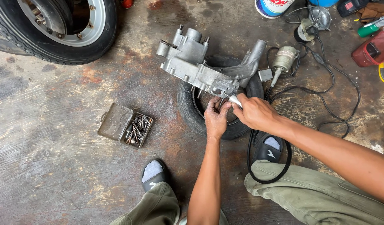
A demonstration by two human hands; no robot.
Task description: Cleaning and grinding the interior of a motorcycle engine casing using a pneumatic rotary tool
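A large black truck tyre on a grey steel rim point(60, 25) fills the upper left of the frame, on a stained concrete floor point(46, 166). At centre a cast aluminium engine casing point(192, 62) rests across a small black rubber tyre point(187, 108), which cradles it. Right of it lies a grey handheld power tool point(283, 60) with its black cable point(337, 96) looping toward the lower right. At left centre sits an open rusty metal tin of bolts and bits point(127, 127). The right hand point(254, 112) is clenched round a slim silver tool handle point(235, 100) pressed at the casing's lower edge, while the left hand point(216, 116) pinches the tool's tip there, fingers closed on it. Judging from this, the work goes best with the tool kept square to the casing, the left fingers only guiding, and the casing seated firmly on the tyre.
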